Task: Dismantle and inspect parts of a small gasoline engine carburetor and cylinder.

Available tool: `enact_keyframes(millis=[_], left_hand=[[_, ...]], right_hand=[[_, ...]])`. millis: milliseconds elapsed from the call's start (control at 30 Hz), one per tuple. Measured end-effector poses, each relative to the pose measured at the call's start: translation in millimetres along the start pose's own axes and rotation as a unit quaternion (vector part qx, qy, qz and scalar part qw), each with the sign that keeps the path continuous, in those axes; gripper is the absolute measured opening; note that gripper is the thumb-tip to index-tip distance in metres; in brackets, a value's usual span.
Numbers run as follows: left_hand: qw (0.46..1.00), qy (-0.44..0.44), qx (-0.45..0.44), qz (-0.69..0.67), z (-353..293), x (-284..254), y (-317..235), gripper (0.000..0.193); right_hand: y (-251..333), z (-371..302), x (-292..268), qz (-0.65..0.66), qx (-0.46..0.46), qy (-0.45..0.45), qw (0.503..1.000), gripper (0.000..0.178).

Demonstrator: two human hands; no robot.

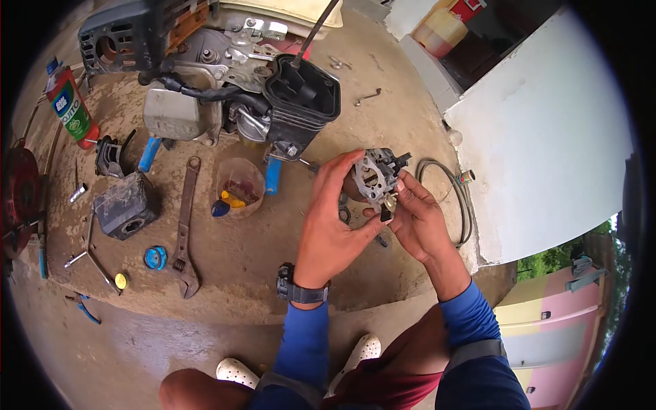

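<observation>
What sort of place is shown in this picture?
Probably an outdoor small-engine repair spot: a black-and-grey metal engine, a long rusty steel adjustable wrench and a grey metal carburetor-like part.

Grey-and-black metal carburetor (380, 179), held aloft

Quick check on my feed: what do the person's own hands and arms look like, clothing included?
The left hand and right hand are ungloved. A dark watch circles the left wrist. The left sleeve and right sleeve are bright blue toward the wrist, then a grey band, then navy.
</observation>
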State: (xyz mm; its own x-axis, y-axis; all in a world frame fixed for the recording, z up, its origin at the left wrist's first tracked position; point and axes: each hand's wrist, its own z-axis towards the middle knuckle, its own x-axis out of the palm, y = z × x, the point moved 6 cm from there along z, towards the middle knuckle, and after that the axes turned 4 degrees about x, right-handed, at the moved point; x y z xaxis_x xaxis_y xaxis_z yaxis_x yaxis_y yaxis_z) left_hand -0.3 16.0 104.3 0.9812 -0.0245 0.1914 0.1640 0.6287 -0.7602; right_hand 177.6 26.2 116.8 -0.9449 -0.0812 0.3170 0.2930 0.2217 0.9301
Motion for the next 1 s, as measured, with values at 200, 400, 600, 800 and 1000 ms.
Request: enact_keyframes(millis=[200,400,600,800,1000], left_hand=[[0.999,-0.011,-0.012,0.030,0,12,2,0.082],[0.998,0.004,0.000,0.068,-3,21,0,0.083],[0.998,0.000,0.008,0.055,-1,30,-13,0.082],[1.000,0.000,0.007,-0.019,-3,34,4,0.086],[0.913,-0.044,-0.065,-0.401,-9,40,27,0.073]], right_hand=[[0,6,-8,0.024,0.048,0.066,0.996,0.037],[-5,-3,-18,0.052,0.070,0.053,0.995,0.041],[7,-21,-17,0.038,0.057,0.065,0.996,0.042],[16,-37,-16,-0.005,0.015,0.018,1.000,0.044],[28,-51,-4,-0.095,-0.045,-0.005,0.994,0.040]])
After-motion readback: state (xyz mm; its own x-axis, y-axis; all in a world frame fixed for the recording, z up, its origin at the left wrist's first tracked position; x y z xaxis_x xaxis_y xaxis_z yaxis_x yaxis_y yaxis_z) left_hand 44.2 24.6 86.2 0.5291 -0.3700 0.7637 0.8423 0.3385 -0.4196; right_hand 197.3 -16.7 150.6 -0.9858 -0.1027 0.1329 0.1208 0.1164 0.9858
